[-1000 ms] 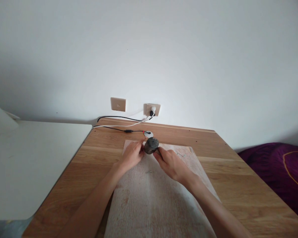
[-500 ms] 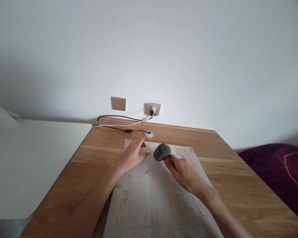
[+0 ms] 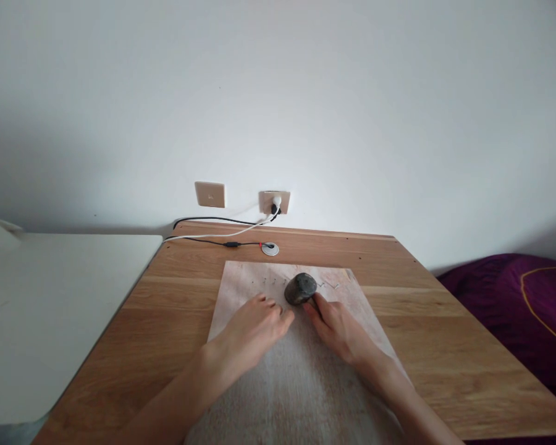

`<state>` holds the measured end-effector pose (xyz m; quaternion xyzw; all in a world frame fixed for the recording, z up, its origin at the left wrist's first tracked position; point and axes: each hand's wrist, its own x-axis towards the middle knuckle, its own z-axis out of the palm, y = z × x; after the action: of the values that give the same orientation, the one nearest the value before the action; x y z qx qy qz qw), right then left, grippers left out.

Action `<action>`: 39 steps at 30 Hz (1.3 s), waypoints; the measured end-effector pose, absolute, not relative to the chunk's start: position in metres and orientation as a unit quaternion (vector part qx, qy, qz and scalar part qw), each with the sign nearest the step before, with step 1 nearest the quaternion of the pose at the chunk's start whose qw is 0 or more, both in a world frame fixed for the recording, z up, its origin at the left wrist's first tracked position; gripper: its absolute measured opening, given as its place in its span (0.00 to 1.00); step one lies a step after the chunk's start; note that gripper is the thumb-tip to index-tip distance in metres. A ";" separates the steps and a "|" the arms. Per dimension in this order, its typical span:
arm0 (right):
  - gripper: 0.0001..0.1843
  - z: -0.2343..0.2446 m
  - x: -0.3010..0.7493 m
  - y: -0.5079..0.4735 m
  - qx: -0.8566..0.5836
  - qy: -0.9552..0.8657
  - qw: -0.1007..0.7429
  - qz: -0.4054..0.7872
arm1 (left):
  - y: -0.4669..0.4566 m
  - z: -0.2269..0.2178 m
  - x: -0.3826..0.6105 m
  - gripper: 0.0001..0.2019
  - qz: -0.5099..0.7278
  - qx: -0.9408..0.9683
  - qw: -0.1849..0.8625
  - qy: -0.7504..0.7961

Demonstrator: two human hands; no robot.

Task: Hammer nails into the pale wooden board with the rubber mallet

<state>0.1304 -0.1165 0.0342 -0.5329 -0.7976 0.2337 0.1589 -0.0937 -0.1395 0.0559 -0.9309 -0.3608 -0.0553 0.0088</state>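
Note:
My right hand (image 3: 336, 321) is wrapped round the short handle of a mallet (image 3: 300, 288). Its dark, round head is held low over the far part of a pale wooden board (image 3: 315, 371). My left hand (image 3: 262, 324) is low over the board, left of the mallet, with its fingers curled under and the thumb toward the mallet; whatever lies beneath them is hidden. Beyond the hands, several small nails (image 3: 273, 281) stand in a row along the board's far side. Right of the mallet head are bent nails (image 3: 336, 286).
The board lies on a wooden table (image 3: 426, 334) against a white wall. Black and white cables (image 3: 213, 235) run along the back to a wall socket (image 3: 275, 202) and a round grommet (image 3: 270, 249). A white tabletop (image 3: 74, 309) adjoins left; purple fabric (image 3: 500, 303) is at right.
My left hand has come back from the nail row toward me, its fingers curling, and now covers the spot where small loose nails lay. The mallet stays in my right hand, nearly in place.

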 end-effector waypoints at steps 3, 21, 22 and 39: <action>0.15 0.036 0.130 -0.117 -0.535 -0.797 0.153 0.233 | -0.124 0.051 -0.103 0.10 -0.115 -0.925 -0.022 -0.362; 0.14 0.040 0.129 -0.120 -0.539 -0.792 0.149 0.247 | -0.073 0.001 -0.157 0.08 -0.422 -0.740 -0.172 -0.496; 0.14 0.040 0.129 -0.120 -0.538 -0.793 0.149 0.245 | -0.073 0.001 -0.157 0.08 -0.419 -0.742 -0.172 -0.494; 0.15 0.037 0.130 -0.118 -0.534 -0.797 0.154 0.235 | -0.072 0.001 -0.155 0.06 -0.390 -0.760 -0.168 -0.492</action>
<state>0.1302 -0.1176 0.0367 -0.5342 -0.7974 0.2348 0.1535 -0.1552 -0.0722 0.0008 -0.7597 -0.4923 -0.3903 -0.1677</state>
